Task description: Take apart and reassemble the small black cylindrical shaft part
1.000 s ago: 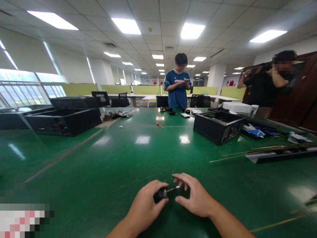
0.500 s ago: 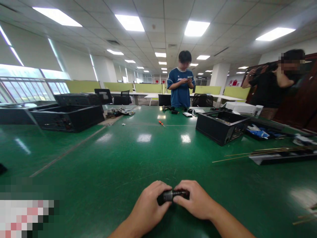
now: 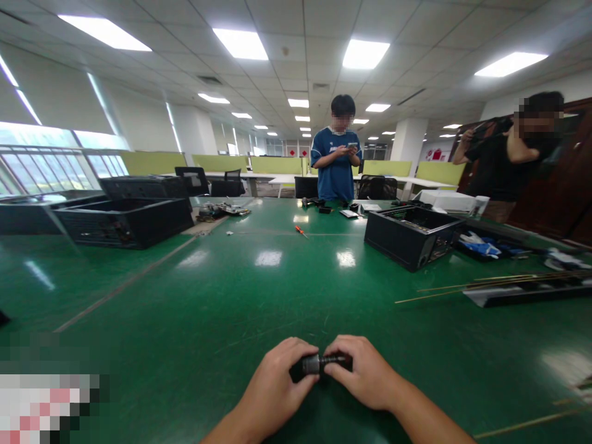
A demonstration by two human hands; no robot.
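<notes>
Low over the green table, both my hands meet on a small black tool with a metal collar. My left hand is wrapped round its dark handle end. My right hand has its fingers closed over the thin shaft end, which they mostly hide. The tool lies roughly level between the two hands, just above or on the tabletop.
An open black computer case stands at the right, another black case at the left. Thin rods lie at the right, a small red screwdriver mid-table. One person stands across the table, another person at far right.
My right hand has closed over the tool's shaft, which stuck out bare a second ago. Both hands sit slightly lower in view. The camera has shifted a little.
</notes>
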